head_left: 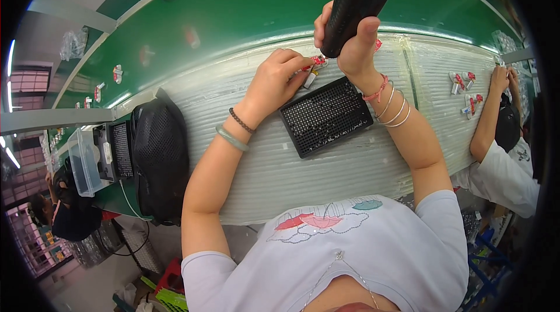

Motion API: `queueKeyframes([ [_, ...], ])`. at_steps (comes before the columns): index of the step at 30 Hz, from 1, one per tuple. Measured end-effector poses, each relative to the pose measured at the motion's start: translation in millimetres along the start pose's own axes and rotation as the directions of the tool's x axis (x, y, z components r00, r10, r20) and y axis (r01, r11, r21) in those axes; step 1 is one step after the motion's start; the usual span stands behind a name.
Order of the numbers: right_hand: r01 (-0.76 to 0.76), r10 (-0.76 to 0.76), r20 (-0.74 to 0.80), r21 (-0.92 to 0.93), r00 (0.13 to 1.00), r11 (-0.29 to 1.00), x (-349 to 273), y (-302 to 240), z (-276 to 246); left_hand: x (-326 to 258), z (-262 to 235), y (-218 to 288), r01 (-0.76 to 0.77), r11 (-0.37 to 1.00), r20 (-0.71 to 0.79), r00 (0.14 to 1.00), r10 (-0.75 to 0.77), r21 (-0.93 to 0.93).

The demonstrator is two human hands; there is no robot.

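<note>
Red-and-white part [320, 62] is on the table, just above the tray, pinched in the left hand [276, 79]. Step looks like fastening, tool tip lined up on the part; contact unclear. Next move probably calls for a steady pinch and a straight press. Left to right: rounded black mesh bag [160, 157]; left hand, fingers bent; rectangular black tray [296, 130], grid of small holes, shiny bits inside; smooth black cylindrical tool [359, 6], tilted; right hand [356, 55] wrapped around it; ribbed, translucent plastic sheet [256, 172] under everything.
</note>
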State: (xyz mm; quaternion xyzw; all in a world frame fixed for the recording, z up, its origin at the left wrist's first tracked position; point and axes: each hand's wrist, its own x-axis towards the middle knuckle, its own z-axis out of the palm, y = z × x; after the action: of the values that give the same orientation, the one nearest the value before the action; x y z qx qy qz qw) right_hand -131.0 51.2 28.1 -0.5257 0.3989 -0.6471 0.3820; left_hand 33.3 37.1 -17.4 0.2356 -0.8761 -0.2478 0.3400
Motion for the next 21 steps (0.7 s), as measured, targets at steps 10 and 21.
queueKeyframes([
  [10,0.145,-0.146,0.005,0.041,0.989,0.989,-2,7,4,0,-1,3,0.029,1.0,0.008,1.0,-0.029,-0.006],
  [21,-0.091,0.089,0.023,0.299,0.996,0.95,-30,-42,2,-2,1,-4,-0.012,1.0,-0.027,1.0,0.011,-0.019],
])
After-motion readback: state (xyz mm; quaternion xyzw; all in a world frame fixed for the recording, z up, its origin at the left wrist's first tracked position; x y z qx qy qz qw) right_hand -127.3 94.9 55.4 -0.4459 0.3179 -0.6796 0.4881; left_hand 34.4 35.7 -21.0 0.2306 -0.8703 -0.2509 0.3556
